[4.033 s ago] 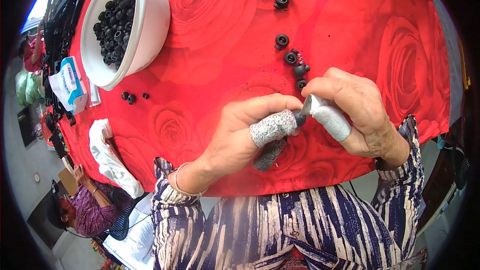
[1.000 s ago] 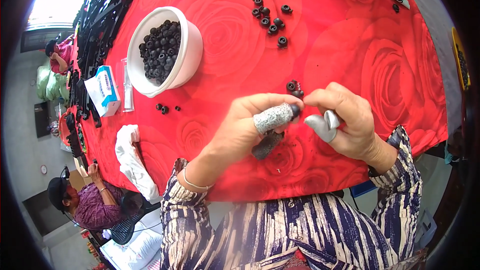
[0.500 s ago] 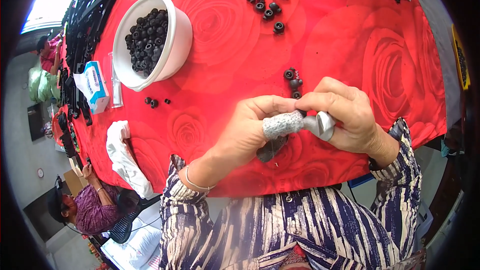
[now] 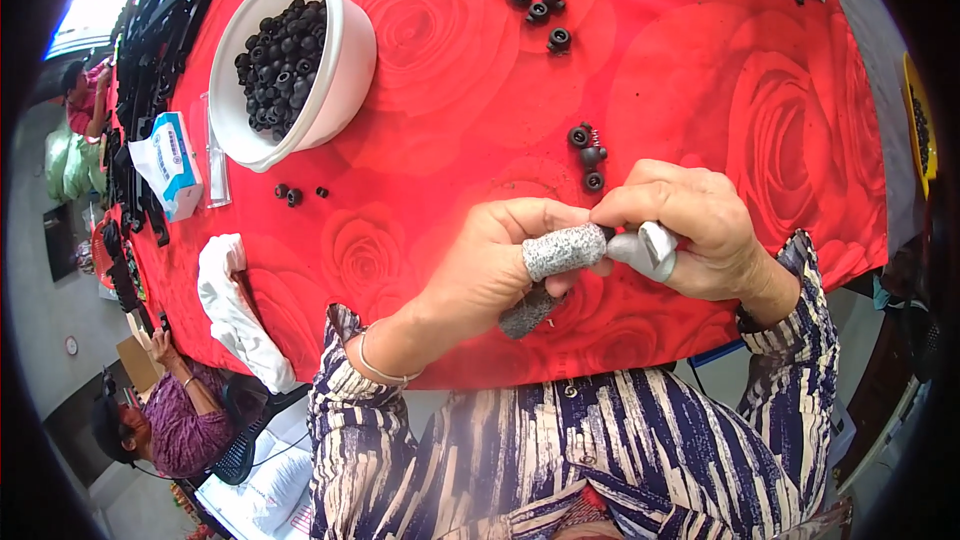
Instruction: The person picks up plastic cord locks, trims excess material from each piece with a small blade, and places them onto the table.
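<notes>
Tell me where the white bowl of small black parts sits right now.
In the head view, the white round bowl of small black parts sits upper left on the red rose-patterned tablecloth, beside a blue-and-white packet, well away from both hands.

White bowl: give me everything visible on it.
The bowl is round, plain white and thick-walled, with a smooth matte look, like plastic or ceramic. It stands on the red rose-print tablecloth at the upper left, and looks tipped toward the camera, perhaps only from the lens. It is filled well up with small black round parts. Three more lie loose just below it. Neither hand touches it; a clear flat piece lies by its left side.
</notes>
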Tool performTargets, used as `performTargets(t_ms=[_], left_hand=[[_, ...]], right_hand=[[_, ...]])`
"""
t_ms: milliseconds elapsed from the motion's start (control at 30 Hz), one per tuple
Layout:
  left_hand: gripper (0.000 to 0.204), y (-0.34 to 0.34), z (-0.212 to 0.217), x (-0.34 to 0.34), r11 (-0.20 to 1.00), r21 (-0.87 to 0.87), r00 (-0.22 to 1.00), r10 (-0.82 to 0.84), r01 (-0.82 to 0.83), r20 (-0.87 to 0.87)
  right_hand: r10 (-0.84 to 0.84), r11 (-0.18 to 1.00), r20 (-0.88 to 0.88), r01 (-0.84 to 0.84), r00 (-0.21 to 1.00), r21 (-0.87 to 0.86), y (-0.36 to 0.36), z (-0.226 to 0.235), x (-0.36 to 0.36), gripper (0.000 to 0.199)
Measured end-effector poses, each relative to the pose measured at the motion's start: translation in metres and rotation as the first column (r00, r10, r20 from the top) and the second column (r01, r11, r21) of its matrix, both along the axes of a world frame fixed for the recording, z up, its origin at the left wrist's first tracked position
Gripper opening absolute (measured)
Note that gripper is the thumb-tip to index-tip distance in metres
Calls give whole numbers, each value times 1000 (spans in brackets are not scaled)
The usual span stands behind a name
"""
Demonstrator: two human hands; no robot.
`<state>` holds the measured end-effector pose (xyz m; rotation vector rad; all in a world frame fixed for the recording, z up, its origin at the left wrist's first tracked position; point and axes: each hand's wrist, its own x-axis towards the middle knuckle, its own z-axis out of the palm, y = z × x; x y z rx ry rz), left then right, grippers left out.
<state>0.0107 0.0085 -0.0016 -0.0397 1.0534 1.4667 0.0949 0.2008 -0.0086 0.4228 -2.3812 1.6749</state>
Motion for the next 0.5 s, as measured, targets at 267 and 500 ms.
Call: performTargets(t_ms=[267, 500], left_hand=[[24, -5, 4, 6, 999, 2, 990, -38, 39, -133], [25, -6, -2, 7, 990, 134, 903, 95, -42, -420]], right_hand=[[-6, 987, -227, 42, 974, 152, -2, 3, 1, 29], [-52, 984, -84, 66, 995, 167, 0, 10, 2, 35]])
